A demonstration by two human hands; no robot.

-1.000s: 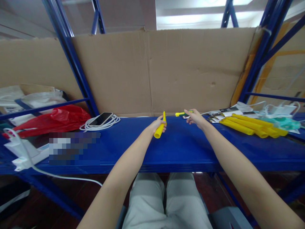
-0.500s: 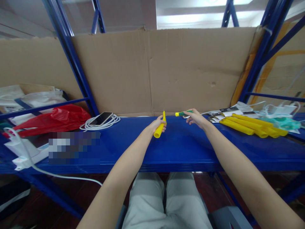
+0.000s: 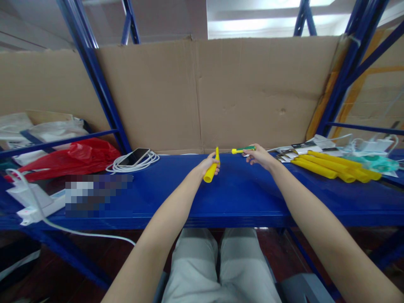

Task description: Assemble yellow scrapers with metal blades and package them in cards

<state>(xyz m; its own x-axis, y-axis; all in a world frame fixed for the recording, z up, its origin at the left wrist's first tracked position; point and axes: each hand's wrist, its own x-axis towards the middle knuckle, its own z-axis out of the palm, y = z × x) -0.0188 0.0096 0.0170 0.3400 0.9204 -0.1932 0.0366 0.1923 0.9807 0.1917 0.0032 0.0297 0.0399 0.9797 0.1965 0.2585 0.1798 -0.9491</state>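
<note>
My left hand (image 3: 212, 165) is closed around a yellow tube (image 3: 209, 173). The tube stands tilted, its round open end toward me and its narrow end pointing up and away. To the right, my right hand (image 3: 257, 155) pinches a slim green-and-yellow screwdriver (image 3: 244, 150), held level with its yellow end facing the tube. A thin shaft seems to run left from that end, but it is faint. The tube and the screwdriver's handle are apart. Both hands are above the blue shelf (image 3: 240, 193), near its back.
Several more yellow tubes (image 3: 334, 166) lie in a pile at right, beside flat packets (image 3: 288, 153) and a green plastic bag (image 3: 369, 162). At left are a phone (image 3: 135, 156) on a coiled white cable (image 3: 153, 158), a red bag (image 3: 82, 155) and a white power strip (image 3: 34, 214). Cardboard (image 3: 252, 92) walls the back.
The screwdriver has turned slightly in my right hand and lies a touch more level. My left hand and the yellow tube are almost still.
</note>
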